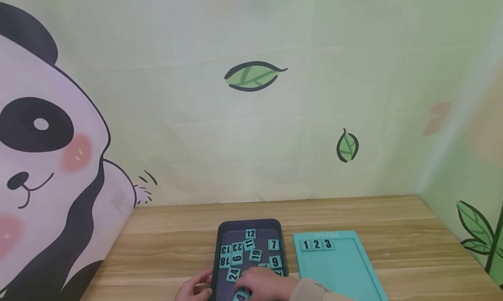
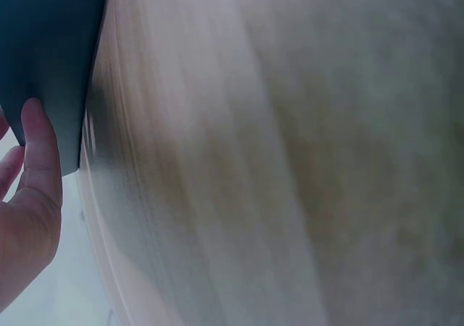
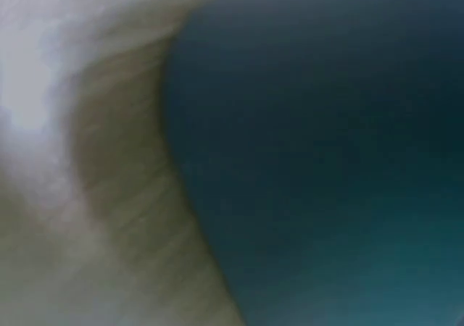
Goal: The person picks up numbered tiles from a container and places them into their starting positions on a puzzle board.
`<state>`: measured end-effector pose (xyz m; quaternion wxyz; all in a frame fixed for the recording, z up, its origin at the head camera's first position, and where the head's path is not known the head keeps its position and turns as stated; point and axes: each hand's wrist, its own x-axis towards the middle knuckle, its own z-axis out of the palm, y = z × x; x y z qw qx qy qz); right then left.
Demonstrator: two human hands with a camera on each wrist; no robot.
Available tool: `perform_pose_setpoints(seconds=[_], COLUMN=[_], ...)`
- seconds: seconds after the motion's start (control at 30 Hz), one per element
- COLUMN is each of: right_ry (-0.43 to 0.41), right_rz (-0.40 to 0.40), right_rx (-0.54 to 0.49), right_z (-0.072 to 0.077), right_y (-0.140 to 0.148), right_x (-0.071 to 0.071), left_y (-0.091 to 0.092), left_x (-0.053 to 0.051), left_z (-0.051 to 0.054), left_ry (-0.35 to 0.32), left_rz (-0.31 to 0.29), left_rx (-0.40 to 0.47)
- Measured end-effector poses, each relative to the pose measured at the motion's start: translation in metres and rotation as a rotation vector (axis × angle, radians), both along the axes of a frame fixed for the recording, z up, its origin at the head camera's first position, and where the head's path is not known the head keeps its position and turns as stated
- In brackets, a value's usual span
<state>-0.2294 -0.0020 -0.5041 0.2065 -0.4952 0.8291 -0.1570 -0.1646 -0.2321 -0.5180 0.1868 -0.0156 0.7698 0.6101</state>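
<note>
A dark tray (image 1: 216,261) lies on the table, holding several loose blue number tiles, among them a 24 tile (image 1: 233,275). My left hand (image 1: 194,285) rests its fingertips against the tray's left side. In the left wrist view, one finger (image 2: 42,148) touches the dark outer wall. My right hand (image 1: 264,283) reaches into the tray with bent fingers, pinching a number tile (image 1: 241,295) that shows a 4 and is partly cut off by the frame. The right wrist view shows only a blurred dark surface, no fingers.
Right of the tray lies a turquoise board (image 1: 334,266) with a raised rim. Tiles 1, 2 and 3 (image 1: 316,244) stand in a row at its upper left. The wooden table (image 1: 173,240) meets a printed cloth backdrop (image 1: 275,152) behind.
</note>
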Motion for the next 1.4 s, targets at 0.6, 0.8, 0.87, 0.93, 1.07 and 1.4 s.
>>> perform_pose_setpoints(seconds=[0.6,0.8,0.87,0.93,1.07,1.4], right_ry=[0.151,0.135,0.092,0.044,-0.002,0.004], right_rz=[-0.114,-0.247,-0.300,-0.355,-0.459,-0.636], right_rx=[-0.117,-0.169,-0.192,-0.218,-0.249,-0.269], right_z=[0.030,0.045,0.046,0.046,0.045,0.031], right_y=[0.017,0.047,0.059,0.072,0.097,0.154], right_x=[-0.001,-0.011,-0.015,-0.018,-0.024,-0.036], left_y=[0.001,0.002,0.002,0.002,0.002,0.002], left_x=[0.001,0.001,0.000,0.000,0.000,-0.001], left_z=[0.000,0.001,0.001,0.002,0.002,-0.001], left_ry=[0.013,0.017,0.014,0.015,0.011,-0.013], left_rz=[-0.024,-0.026,-0.022,-0.018,-0.014,-0.006], left_rx=[0.033,0.012,0.001,-0.005,0.009,0.042])
